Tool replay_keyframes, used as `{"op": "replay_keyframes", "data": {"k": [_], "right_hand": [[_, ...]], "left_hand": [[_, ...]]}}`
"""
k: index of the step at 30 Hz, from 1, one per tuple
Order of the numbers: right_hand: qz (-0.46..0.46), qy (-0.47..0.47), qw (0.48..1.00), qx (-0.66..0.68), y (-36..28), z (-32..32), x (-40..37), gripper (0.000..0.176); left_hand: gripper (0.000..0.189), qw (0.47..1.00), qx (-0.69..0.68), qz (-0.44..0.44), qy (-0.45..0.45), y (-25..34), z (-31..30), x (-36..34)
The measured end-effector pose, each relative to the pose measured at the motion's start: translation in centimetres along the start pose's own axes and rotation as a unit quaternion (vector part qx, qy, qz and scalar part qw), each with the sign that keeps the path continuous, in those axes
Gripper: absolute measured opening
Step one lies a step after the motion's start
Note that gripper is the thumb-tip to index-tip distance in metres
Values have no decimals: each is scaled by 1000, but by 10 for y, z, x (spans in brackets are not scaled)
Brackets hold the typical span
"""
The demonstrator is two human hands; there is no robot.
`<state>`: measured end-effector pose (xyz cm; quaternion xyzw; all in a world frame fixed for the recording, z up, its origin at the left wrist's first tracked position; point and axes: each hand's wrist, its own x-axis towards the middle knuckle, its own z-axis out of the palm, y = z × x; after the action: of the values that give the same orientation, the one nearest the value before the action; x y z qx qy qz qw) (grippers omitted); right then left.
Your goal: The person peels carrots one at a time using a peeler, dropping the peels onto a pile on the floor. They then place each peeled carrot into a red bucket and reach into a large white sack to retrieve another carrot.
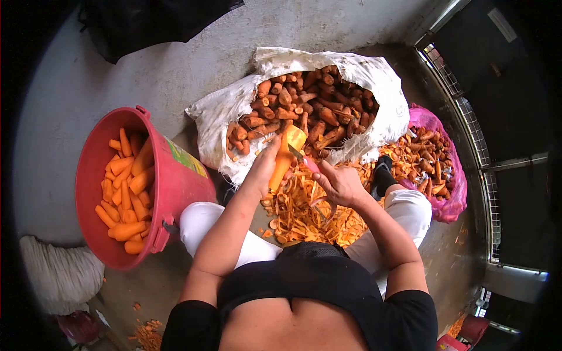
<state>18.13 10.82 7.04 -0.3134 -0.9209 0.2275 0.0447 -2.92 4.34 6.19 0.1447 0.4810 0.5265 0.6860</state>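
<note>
My left hand (pixel 268 165) is wrapped round a thick carrot (pixel 282 168), whose surface is bright orange and whose upper end is a paler yellow-orange. In my right hand (pixel 342 184) is a small knife (pixel 310 164) with a pinkish-red handle. Its dark blade points at the carrot's upper part and seems to touch it. Below the right hand hangs a thin curved shape that I cannot make out. A heap of carrot peelings (pixel 316 219) lies on the floor between my legs, under both hands.
A white sack (pixel 389 99) of unpeeled carrots (pixel 287 96) lies open ahead. At left, a tilted red bucket (pixel 190 184) holds peeled carrots (pixel 126 187). A pink bag (pixel 459 187) with carrot pieces and scraps stands right. A pale sack (pixel 58 275) lies lower left.
</note>
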Motion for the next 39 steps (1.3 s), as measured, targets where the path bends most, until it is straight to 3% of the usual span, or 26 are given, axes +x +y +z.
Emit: {"op": "replay_keyframes", "data": {"k": [15, 19, 21, 24, 27, 29, 33, 39], "right_hand": [[47, -44, 994, -87, 2, -5, 2, 37], [245, -157, 950, -115, 36, -6, 18, 49], [289, -142, 936, -144, 61, -16, 17, 53], [235, -62, 967, -78, 67, -23, 4, 57], [201, -60, 978, 22, 56, -7, -2, 55], [160, -57, 985, 28, 17, -17, -5, 40], [21, -15, 1000, 3, -4, -10, -7, 36], [44, -37, 998, -25, -6, -5, -3, 38]], "left_hand": [[50, 994, 105, -14, 8, -6, 1, -9], [47, 990, 124, -68, -12, -2, 4, -20], [46, 990, 104, -76, -56, -6, 1, -24], [48, 994, 79, -43, -66, -10, -4, -19], [46, 996, 84, -17, -30, -10, -6, -15], [43, 997, 76, -2, -23, -14, -4, -9], [42, 998, 65, -2, -6, -17, 0, -13], [44, 992, 117, 29, 25, -28, -1, -7]]}}
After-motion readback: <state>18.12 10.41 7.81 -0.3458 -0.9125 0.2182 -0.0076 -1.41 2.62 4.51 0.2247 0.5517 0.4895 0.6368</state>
